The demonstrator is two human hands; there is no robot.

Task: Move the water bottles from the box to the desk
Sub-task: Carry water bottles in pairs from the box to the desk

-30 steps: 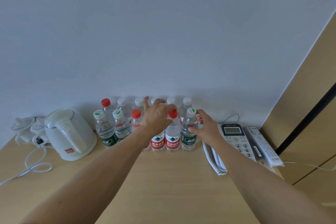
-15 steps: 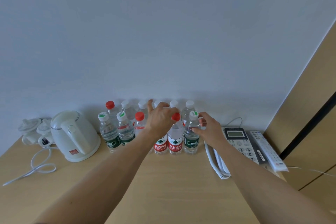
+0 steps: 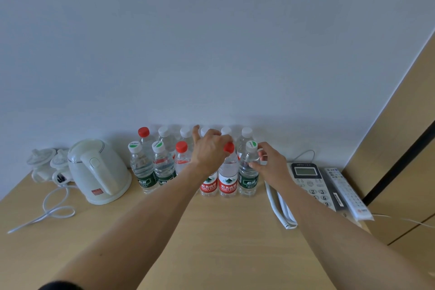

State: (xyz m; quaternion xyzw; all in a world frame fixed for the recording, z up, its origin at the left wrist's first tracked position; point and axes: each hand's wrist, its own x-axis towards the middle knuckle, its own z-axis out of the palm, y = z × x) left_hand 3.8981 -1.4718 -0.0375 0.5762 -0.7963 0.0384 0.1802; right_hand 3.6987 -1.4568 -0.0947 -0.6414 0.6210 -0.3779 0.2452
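Note:
Several water bottles stand in two rows at the back of the wooden desk (image 3: 223, 238), against the wall. My left hand (image 3: 209, 153) curls over the top of a red-label bottle (image 3: 208, 186) in the front row and hides its cap. Its fingers touch the red cap of the neighbouring red-label bottle (image 3: 227, 181). My right hand (image 3: 268, 162) pinches the neck of the rightmost front bottle, a green-label bottle (image 3: 247, 179) with a white and green cap. Two more green-label bottles (image 3: 143, 172) and a red-capped one (image 3: 181, 155) stand to the left. No box is in view.
A white electric kettle (image 3: 98, 172) with its cord stands left of the bottles, with white cups (image 3: 44, 160) behind it. A desk phone (image 3: 310, 181) and a remote control (image 3: 346, 193) lie to the right. A wooden panel (image 3: 400, 125) rises at the right edge.
Both hands stay on the same front-row bottles. My right hand's fingers have closed a little tighter round the green-label bottle's neck. The view has shifted slightly.

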